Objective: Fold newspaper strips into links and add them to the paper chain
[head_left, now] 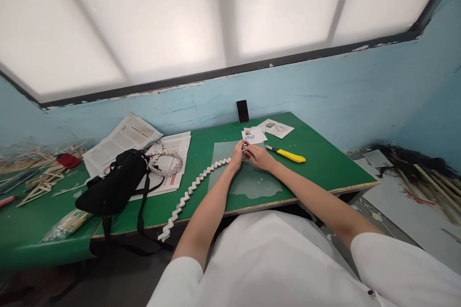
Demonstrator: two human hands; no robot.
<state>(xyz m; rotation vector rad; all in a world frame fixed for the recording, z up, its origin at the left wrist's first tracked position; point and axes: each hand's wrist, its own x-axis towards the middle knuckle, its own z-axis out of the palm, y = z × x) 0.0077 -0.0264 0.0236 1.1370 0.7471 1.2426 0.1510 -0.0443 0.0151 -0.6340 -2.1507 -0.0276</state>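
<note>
My left hand (237,154) and my right hand (260,157) meet over a translucent mat (248,187) on the green table. Between them, both sets of fingers are closed on the end of a folded-paper chain (196,183). The zigzag chain runs from my left hand down and leftward, and its far tip hangs past the table's front edge. A yellow utility knife (291,155) lies to the right of my right hand. Small printed paper cards (253,135) rest just beyond my hands. My fingers partly hide the held end.
A smartphone (243,111) leans against the blue wall. A printed sheet (279,128) lies at the back right. On the left are a black bag (113,184), newspapers (122,141), coiled paper chain (165,160), wooden sticks (45,180) and a plastic packet (68,223). Bamboo poles (439,192) lie right.
</note>
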